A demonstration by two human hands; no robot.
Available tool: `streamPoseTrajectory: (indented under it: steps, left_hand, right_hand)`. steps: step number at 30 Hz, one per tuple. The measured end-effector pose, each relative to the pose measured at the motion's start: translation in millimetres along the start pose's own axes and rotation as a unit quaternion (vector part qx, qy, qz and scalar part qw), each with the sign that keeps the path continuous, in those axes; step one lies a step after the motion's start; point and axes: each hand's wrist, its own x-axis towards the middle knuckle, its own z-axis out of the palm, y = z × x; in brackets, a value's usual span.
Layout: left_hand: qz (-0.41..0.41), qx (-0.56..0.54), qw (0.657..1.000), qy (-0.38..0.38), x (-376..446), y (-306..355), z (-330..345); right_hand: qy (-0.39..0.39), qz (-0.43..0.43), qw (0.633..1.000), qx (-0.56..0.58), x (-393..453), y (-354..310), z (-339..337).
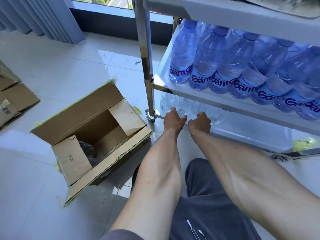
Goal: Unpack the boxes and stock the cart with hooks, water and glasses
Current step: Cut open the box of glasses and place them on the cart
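The person's two bare hands are reaching side by side to the front edge of the cart's white bottom shelf (pixel 251 135). The left hand (pixel 174 121) is curling round a clear drinking glass (pixel 183 110); the right hand (pixel 200 122) is curling beside another clear glass (pixel 215 116), though I cannot tell whether it is gripping it. An open brown cardboard box (pixel 90 135) is sitting on the floor, left of the cart. Above, blue-tinted plastic water bottles (pixel 204 66) are standing along the middle shelf (pixel 166 70).
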Motion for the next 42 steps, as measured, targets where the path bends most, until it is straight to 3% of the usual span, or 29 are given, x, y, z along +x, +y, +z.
streamPoseTrajectory:
  steps: [5,10,12,18,23,29,42]
  left_hand:
    - [-0.041,-0.011,0.999,-0.011,8,18,21]
    - [-0.099,-0.063,0.993,-0.002,15,24,38]
    - [-0.106,-0.066,0.992,0.010,18,27,44]
    - [-0.129,-0.051,0.988,0.073,23,34,49]
    - [-0.125,-0.036,0.989,0.075,25,35,53]
    - [-0.104,-0.040,0.992,0.059,24,41,60]
    - [-0.111,-0.040,0.990,0.076,26,44,62]
  right_hand:
    - [-0.001,0.043,0.999,0.006,19,16,-10]
    - [0.055,0.187,0.977,0.083,37,39,-21]
    - [0.074,0.207,0.972,0.087,48,46,-25]
    - [0.093,0.150,0.975,0.133,71,54,-29]
    - [0.084,0.109,0.984,0.114,85,54,-31]
    - [0.120,0.098,0.977,0.147,84,57,-25]
    - [0.109,0.083,0.985,0.105,86,56,-24]
